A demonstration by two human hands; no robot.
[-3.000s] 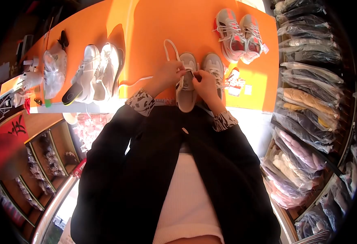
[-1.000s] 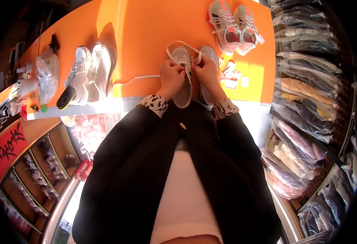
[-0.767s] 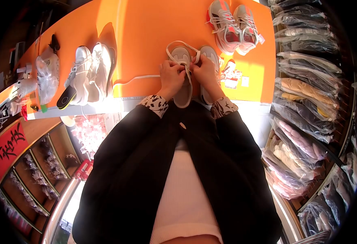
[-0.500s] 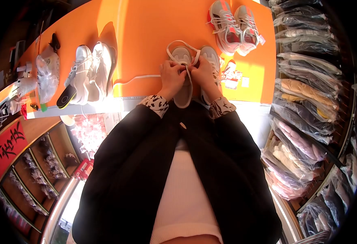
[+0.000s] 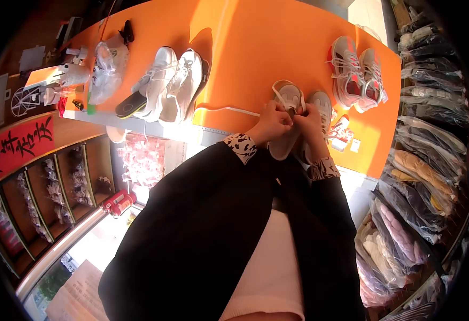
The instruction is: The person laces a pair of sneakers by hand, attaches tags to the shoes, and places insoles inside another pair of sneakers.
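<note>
A light grey and white sneaker (image 5: pixel 281 148) lies at the table's near edge, toe pointing away from me. My left hand (image 5: pixel 270 123) is closed at its eyelets, pinching the white shoelace (image 5: pixel 277 95), which loops over the toe. On the other side of the opening, my right hand (image 5: pixel 310 124) has its fingers together on the lace too. My fingers partly cover the tongue and eyelets. A loose lace end (image 5: pixel 229 109) trails leftward across the orange table (image 5: pixel 256 48). The matching sneaker (image 5: pixel 320 101) lies just to the right, partly behind my right hand.
Silver-and-red running shoes (image 5: pixel 346 72) stand at the back right, and white sneakers (image 5: pixel 162 75) with a dark insole (image 5: pixel 131 105) at left. Small printed tags (image 5: pixel 342 136) lie near my right hand. Plastic-wrapped garments (image 5: pixel 421 166) hang at right; wooden shelves (image 5: pixel 42 198) stand lower left.
The head view has turned, so the table, shoes and hands appear farther right and tilted. Both hands remain at the same sneaker's lacing, with only slight finger movement.
</note>
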